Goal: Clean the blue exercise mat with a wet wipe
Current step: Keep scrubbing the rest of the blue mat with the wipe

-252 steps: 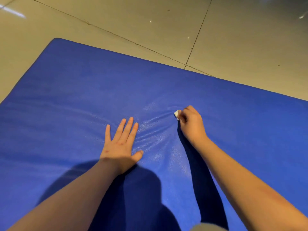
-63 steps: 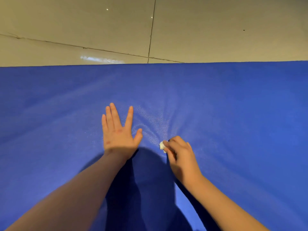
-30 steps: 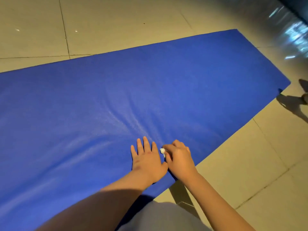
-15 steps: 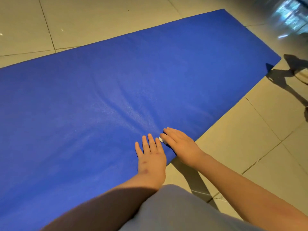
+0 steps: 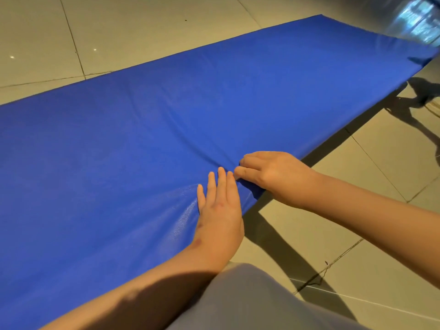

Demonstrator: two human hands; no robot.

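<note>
The blue exercise mat (image 5: 119, 151) lies on the floor and runs from the lower left to the upper right. My left hand (image 5: 219, 210) presses flat on it beside its near edge, fingers straight and together. Just to the right, my right hand (image 5: 269, 175) rests on the same edge with its fingers curled down onto the mat and its thumb touching my left fingertips. The wet wipe is hidden under those curled fingers. The mat wrinkles slightly around both hands.
Beige floor tiles (image 5: 357, 163) with dark grout lines surround the mat. My grey-clothed knee (image 5: 250, 301) is at the bottom middle. Dark shadows (image 5: 419, 91) fall on the floor at the right, past the mat's far corner.
My view has swung right along the mat. Both hands have come from the mat's middle to its near edge. The white wipe that showed at my right fingertips is now covered.
</note>
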